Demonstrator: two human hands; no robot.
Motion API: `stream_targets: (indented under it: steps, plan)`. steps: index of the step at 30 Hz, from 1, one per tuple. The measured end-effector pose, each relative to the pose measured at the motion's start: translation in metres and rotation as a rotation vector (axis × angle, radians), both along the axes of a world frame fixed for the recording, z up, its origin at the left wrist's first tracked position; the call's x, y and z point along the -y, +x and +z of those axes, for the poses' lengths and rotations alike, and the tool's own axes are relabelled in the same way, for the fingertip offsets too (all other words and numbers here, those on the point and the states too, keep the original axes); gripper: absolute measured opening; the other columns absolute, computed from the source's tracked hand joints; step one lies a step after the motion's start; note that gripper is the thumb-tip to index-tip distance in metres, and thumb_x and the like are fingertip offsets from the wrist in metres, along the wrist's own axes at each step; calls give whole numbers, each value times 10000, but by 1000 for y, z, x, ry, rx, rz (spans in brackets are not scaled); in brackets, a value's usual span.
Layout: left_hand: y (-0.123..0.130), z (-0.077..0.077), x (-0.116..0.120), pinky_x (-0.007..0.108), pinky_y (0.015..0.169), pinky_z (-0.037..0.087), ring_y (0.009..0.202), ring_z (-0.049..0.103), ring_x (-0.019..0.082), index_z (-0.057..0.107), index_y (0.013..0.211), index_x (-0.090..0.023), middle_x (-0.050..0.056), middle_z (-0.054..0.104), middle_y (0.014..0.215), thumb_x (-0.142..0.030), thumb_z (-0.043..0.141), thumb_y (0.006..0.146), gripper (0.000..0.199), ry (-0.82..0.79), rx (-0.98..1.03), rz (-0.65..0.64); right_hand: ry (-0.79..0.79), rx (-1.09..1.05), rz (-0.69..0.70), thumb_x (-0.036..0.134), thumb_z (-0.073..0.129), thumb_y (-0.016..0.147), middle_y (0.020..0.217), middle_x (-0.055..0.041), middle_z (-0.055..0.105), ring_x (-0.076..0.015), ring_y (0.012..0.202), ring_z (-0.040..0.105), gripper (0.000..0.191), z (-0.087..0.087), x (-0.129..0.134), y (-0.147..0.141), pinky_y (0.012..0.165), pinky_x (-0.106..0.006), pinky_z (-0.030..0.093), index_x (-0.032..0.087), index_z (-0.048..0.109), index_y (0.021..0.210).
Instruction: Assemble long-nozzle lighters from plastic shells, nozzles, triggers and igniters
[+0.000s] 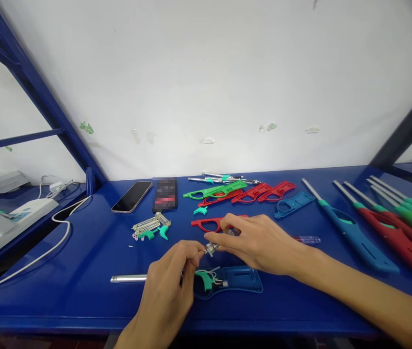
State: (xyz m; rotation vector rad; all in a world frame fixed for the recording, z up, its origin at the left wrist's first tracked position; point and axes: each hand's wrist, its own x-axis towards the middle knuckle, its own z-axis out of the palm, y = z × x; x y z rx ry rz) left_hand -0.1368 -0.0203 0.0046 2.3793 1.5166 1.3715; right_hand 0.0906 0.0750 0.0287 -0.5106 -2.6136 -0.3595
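Observation:
Over the desk, my right hand (260, 242) pinches a small clear-and-silver lighter part (211, 248) between thumb and fingers. From the other side my left hand (171, 278) has its fingertips pressed together at the left end of that part; what exactly they grip is too small to tell. Just below both hands lies an opened blue lighter shell (244, 278), with a teal trigger (206, 280) and thin white wires (213, 275) inside. Its silver barrel (129, 278) sticks out left, partly behind my left hand. A red half shell (202, 224) lies beyond the part.
Assembled lighters (354, 237) lie at the right, near a blue half shell (295, 203). A screwdriver (309, 239) shows behind my right wrist. Green half shells (227, 189) and metal barrels lie at the back. Metal parts (151, 225), a phone (133, 196) and a white cable (68, 228) are leftward.

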Motion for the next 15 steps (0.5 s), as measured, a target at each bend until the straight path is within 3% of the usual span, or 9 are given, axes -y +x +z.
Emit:
stream_targets:
  steps: [8,15]
  plan:
    - [-2,-6,-2,153,678,501,776,660,70,361,830,-238,-31,647,900,27,443,991,321,49,-29,-83,41,-71,47,315,444,1125,997,-23,633,-111,678,525,302,-4,0,1,499,-268,252,280,645,1348]
    - [-2,-3,2,168,617,434,698,565,68,331,806,-232,-26,608,865,90,465,944,376,82,-49,-122,30,-101,60,358,460,1121,977,-9,628,-103,630,449,297,0,4,0,483,-266,216,299,670,1323]
